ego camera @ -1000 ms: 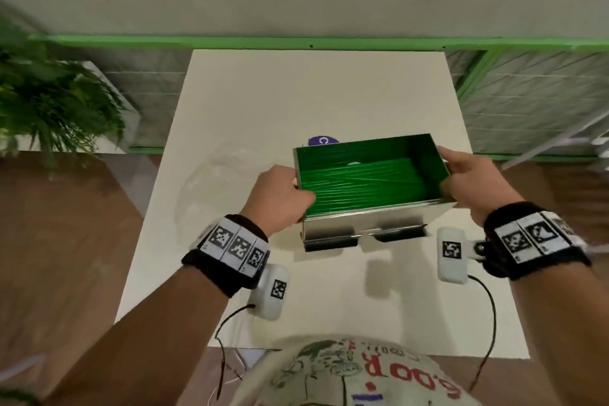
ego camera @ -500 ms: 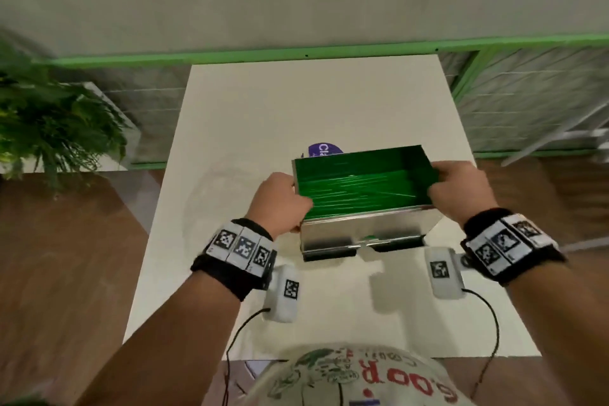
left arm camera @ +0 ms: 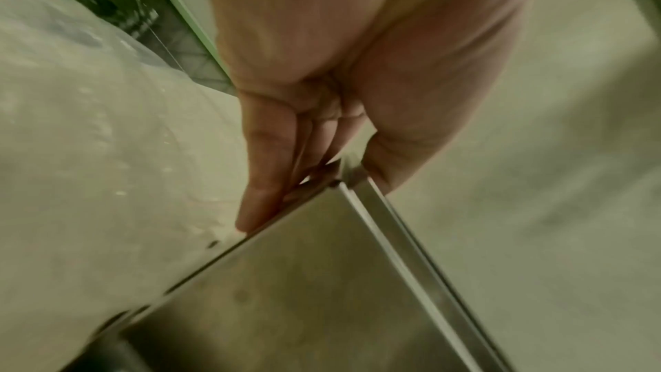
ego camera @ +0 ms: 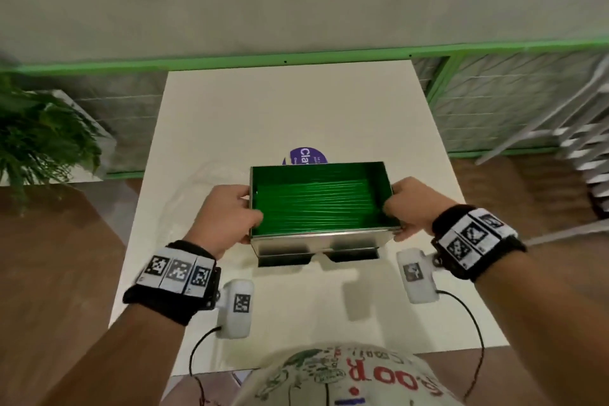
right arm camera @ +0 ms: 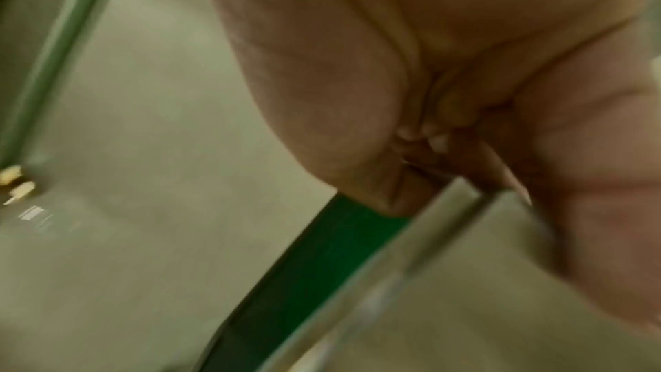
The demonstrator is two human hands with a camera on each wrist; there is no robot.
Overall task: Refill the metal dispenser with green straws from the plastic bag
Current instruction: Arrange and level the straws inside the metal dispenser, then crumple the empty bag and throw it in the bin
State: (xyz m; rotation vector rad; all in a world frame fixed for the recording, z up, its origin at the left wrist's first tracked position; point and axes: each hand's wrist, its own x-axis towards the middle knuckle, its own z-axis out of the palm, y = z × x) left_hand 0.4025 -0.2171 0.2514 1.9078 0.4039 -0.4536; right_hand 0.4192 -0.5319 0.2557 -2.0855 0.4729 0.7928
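Both the left hand [ego camera: 227, 214] and right hand [ego camera: 410, 208] grasp the dispenser's [ego camera: 318, 242] ends; with straws [ego camera: 316, 208] loaded, setting it down level seems next.

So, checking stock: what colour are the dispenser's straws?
Green; the straws show best in the head view.

A potted fern [ego camera: 43, 142] stands left of the white table [ego camera: 296, 109].
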